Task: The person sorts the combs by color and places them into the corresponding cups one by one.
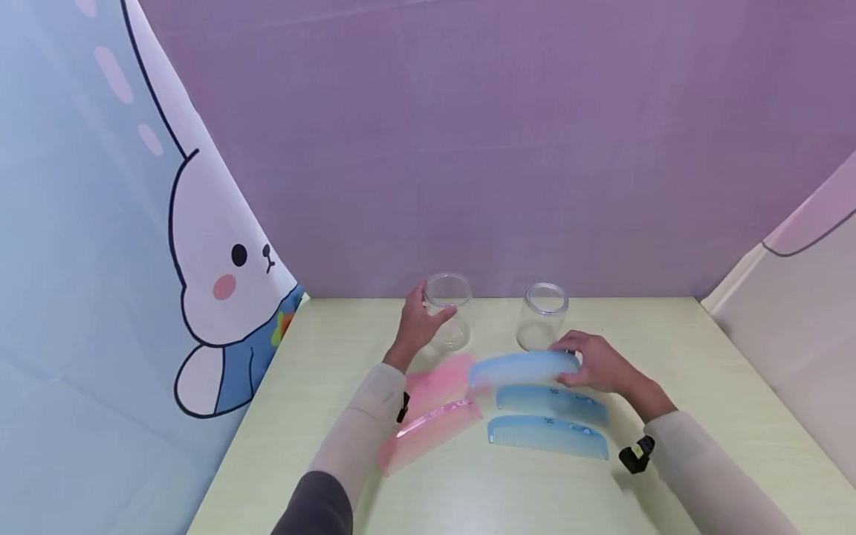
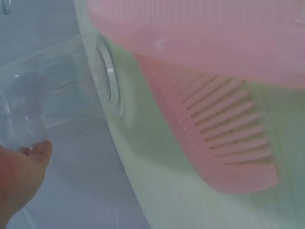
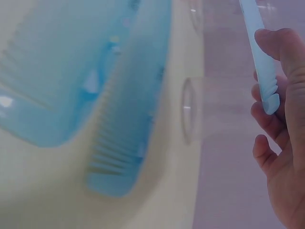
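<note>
My left hand (image 1: 416, 324) grips the upper part of a clear jar (image 1: 456, 334), its thumb and fingers around the side below the rim. A blue comb (image 1: 518, 366) is pinched by one end in my right hand (image 1: 597, 364), thumb on one face and fingers behind, as the right wrist view shows. That comb is raised over the table, its other end overlapping the pink combs in the head view. Two more blue combs (image 1: 548, 437) lie below it, one nearer me than the other. Pink combs (image 1: 431, 437) lie beneath my left forearm, partly hidden.
A second clear jar (image 1: 540, 321) stands open-topped at the back right, just beyond my right hand. The pale table (image 1: 468, 498) ends at a purple cloth backdrop (image 1: 501, 148). Printed cloth with a rabbit figure (image 1: 221, 267) hangs at the left side.
</note>
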A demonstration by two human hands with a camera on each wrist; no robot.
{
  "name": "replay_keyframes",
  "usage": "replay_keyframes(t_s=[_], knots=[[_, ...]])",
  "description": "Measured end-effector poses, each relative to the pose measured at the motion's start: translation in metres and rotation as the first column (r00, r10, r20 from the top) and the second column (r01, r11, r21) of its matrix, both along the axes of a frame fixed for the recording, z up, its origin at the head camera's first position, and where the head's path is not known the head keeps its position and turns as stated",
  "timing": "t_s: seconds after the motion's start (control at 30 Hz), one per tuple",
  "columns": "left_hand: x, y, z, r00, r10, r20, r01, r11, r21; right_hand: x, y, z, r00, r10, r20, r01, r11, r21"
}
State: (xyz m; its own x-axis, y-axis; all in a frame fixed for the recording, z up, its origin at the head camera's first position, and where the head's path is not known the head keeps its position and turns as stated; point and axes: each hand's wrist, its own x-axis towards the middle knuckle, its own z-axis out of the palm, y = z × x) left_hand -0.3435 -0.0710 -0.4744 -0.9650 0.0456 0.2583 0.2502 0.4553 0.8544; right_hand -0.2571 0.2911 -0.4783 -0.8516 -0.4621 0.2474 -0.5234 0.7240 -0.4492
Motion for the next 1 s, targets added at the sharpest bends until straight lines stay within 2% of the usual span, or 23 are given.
replay_keyframes(t_s=[0.13,0.53,0.7,1.0], knots=[[0.000,0.000,0.000,1.000,0.000,0.002,0.000,1.000,-0.007,-0.005,0.004,0.012,0.997,-0.021,-0.070,0.021,1.000,0.006],[0.001,-0.001,-0.001,1.000,-0.011,0.009,0.011,1.000,-0.008,-0.026,-0.003,0.066,0.977,-0.111,-0.180,0.113,0.994,0.001],[0.002,-0.001,0.000,1.000,-0.009,0.022,0.009,1.000,-0.004,-0.036,-0.015,0.083,0.972,-0.163,-0.167,0.173,0.984,0.045],[0.001,-0.001,-0.001,1.000,-0.022,-0.004,0.022,1.000,-0.012,-0.051,-0.042,0.098,0.962,-0.231,-0.147,0.245,0.965,0.089]])
